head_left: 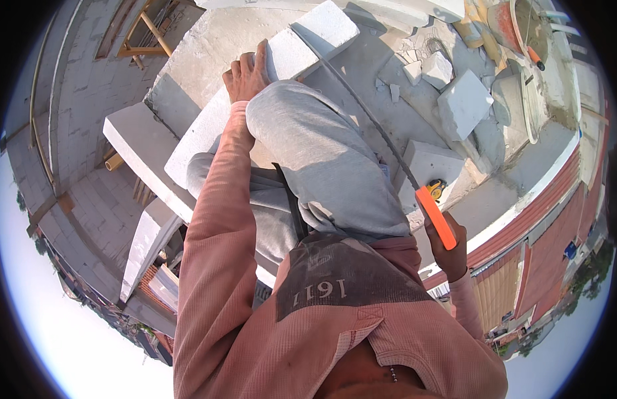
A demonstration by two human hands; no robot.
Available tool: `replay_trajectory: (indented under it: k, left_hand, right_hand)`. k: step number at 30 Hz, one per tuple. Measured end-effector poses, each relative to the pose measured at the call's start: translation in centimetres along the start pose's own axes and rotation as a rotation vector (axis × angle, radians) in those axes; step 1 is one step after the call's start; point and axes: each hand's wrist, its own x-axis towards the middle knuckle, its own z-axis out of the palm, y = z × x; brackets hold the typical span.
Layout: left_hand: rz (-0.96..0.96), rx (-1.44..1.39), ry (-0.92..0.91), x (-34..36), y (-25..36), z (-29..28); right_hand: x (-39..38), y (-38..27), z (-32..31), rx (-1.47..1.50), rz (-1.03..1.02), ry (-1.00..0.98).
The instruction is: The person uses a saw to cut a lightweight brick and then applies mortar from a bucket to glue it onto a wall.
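Observation:
A long white block point(288, 53) lies under the tip end of the hand saw point(352, 100), whose blade crosses it near its upper right part, seemingly in a cut. My left hand point(245, 76) rests on the block left of the blade, fingers spread, just above my raised knee in grey trousers. My right hand point(445, 239) is closed on the saw's orange handle point(435, 216) at lower right. A yellow-and-black tape measure point(436, 186) sits beside the handle on another white block point(425, 159).
Broken blocks point(465, 103) and rubble lie at right, near a bucket point(504, 23) and white ledge point(548, 156). More slabs point(125, 133) surround my legs. Block walls point(76, 120) drop away at left; corrugated roofs point(548, 253) show below at right.

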Motion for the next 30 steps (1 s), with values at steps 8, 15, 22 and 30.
replay_trajectory:
  k: [8, 15, 22, 30]
  left_hand:
    - [0.03, -0.01, 0.007, 0.5, 0.7, 2.7]
    - [0.021, 0.075, 0.065, 0.0, -1.3, 2.7]
    - [0.011, -0.047, 0.078, 0.7, 0.0, 2.9]
    - [0.018, 0.066, 0.114, 0.8, -2.2, 3.5]
  right_hand:
    - [13.6, -1.0, 6.4, 0.105, -0.085, 0.01]
    - [3.2, 0.9, 0.9, -0.032, -0.083, -0.057]
    - [11.7, -2.9, 3.8, 0.116, 0.034, -0.122]
    - [9.4, -3.5, 0.5, 0.022, -0.083, -0.161]
